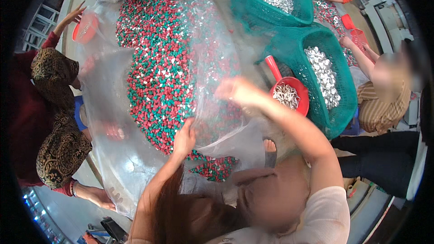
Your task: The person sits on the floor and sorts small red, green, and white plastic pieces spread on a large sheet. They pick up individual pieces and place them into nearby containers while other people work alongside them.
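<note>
My left hand (pixel 184 136) rests at the near edge of a wide heap of small red, green and white pieces (pixel 158 81). Its fingers point away from me and look apart, with nothing visible in them. Clear plastic sheeting (pixel 217 63) lies under the heap and folds over its right side. Above that fold is my right hand (pixel 234 91), smeared by motion, so its fingers and anything in them cannot be made out. Beside my right forearm sits a red long-handled dipper (pixel 296 83) with pale ring-shaped pieces (pixel 286 96) in it.
Two green baskets (pixel 334 122) with netting hold silvery-white pieces (pixel 323 77) on the right. Co-workers surround the sheet: one at left with a hand (pixel 95 195) on its edge, others at the far side and right. A red bowl (pixel 85 27) stands far left.
</note>
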`<state>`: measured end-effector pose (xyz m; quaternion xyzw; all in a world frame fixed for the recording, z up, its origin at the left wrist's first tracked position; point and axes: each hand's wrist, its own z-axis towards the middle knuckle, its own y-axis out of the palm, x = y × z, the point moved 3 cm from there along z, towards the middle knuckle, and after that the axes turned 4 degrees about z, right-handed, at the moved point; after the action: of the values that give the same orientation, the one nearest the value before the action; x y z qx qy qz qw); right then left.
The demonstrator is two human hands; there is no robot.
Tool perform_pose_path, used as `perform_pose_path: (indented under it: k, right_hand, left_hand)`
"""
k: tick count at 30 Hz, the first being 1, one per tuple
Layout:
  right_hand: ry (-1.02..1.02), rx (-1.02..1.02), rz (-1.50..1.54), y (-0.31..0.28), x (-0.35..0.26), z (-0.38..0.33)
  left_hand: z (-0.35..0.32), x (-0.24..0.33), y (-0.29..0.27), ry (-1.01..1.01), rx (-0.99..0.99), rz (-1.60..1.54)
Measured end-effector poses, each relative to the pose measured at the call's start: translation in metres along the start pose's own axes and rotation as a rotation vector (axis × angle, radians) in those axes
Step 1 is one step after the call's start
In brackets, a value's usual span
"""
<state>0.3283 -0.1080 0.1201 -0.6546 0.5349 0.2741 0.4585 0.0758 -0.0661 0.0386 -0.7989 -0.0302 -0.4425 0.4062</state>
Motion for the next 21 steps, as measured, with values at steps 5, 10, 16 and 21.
perform_pose_path:
  k: [5,10,16,21]
  right_hand:
    - [-0.112,0.502,-0.431,-0.120,0.120,0.116]
    - [0.037,0.760,-0.640,-0.173,0.174,0.199]
    - [0.171,0.635,-0.593,-0.210,0.160,0.223]
    - [0.049,0.675,-0.789,-0.164,0.165,0.228]
  left_hand:
    - [-0.034,-0.008,-0.005,-0.278,-0.157,-0.040]
    - [-0.063,0.001,-0.015,-0.391,-0.159,0.048]
    - [-0.071,0.022,-0.031,-0.442,-0.069,0.027]
    - [-0.067,0.025,-0.025,-0.449,-0.028,0.051]
